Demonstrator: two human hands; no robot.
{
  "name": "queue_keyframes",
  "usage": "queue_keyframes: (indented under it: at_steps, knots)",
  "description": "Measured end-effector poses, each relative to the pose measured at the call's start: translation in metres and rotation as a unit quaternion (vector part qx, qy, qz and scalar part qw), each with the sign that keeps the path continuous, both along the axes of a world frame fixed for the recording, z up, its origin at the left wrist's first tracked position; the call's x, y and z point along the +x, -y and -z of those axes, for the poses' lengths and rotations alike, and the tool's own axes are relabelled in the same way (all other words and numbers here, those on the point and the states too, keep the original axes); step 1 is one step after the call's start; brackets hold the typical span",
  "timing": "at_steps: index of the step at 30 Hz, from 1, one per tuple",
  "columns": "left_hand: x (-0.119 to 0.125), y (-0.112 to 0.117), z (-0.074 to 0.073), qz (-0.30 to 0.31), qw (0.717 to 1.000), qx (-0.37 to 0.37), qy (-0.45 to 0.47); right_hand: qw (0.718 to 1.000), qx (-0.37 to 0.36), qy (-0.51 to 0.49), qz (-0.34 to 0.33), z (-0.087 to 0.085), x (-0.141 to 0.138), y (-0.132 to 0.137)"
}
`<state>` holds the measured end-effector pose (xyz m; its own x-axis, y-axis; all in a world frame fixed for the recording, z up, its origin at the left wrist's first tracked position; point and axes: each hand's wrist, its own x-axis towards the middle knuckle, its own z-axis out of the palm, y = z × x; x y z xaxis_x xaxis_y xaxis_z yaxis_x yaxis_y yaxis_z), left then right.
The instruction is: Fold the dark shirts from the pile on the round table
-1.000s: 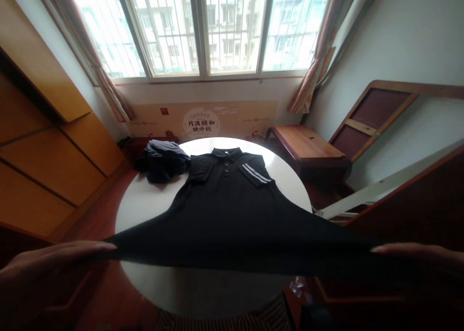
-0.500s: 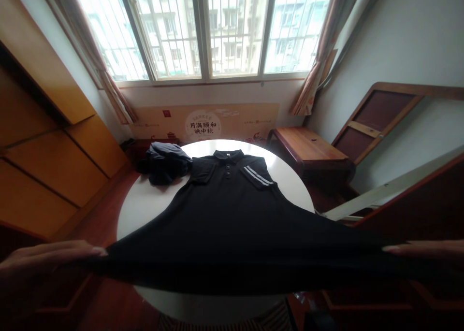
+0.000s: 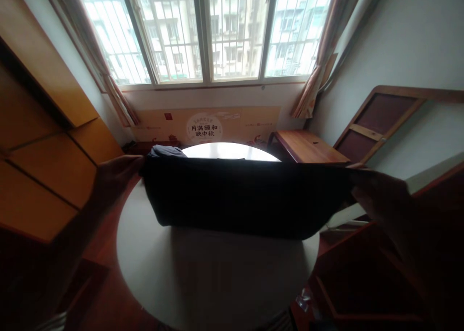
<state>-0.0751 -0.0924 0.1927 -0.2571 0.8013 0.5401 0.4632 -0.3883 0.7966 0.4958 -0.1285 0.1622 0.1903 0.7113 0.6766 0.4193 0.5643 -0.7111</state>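
A black polo shirt [image 3: 232, 195] is stretched wide between my two hands, its hem lifted above the white round table [image 3: 217, 278]. My left hand [image 3: 125, 165] pinches one corner of the hem at the left. At the right, my right hand [image 3: 373, 183] grips the opposite corner. The raised cloth hangs in a dark band and folds back away from me, hiding most of the collar, buttons and sleeves. Just behind its left end, a crumpled dark grey garment [image 3: 166, 151] shows only its top.
A wooden side table [image 3: 308, 145] stands beyond the table at the right, with a wood-framed panel [image 3: 384, 113] leaning against the wall. Orange cabinets [image 3: 39, 176] line the left. A printed banner [image 3: 232, 123] runs below the barred window [image 3: 203, 31].
Both hands have risen and moved forward and inward, carrying the shirt's hem up and away from me. The near part of the table is now uncovered, and the shirt's upper part is hidden.
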Motion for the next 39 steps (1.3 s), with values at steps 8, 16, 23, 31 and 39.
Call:
queue_keyframes:
  at_steps: [8, 16, 23, 31, 39]
  knots:
    - [0.05, -0.189, 0.057, 0.067, 0.989, -0.128, 0.038, 0.982, -0.12, -0.147, 0.004, 0.058, -0.014, -0.162]
    - [0.082, -0.242, 0.081, 0.09, 0.984, -0.143, -0.051, 0.97, -0.229, -0.071, 0.04, 0.098, -0.012, -0.232]
    - [0.094, -0.251, 0.087, 0.12, 0.973, -0.113, -0.164, 0.96, -0.267, 0.009, 0.087, 0.123, -0.009, -0.273]
    - [0.098, -0.222, 0.089, 0.151, 0.947, -0.08, -0.273, 0.957, -0.172, 0.197, 0.129, 0.112, -0.02, -0.221]
    - [0.024, -0.064, 0.131, 0.314, 0.761, 0.085, -0.561, 0.826, 0.013, 0.552, -0.113, 0.121, -0.04, -0.032]
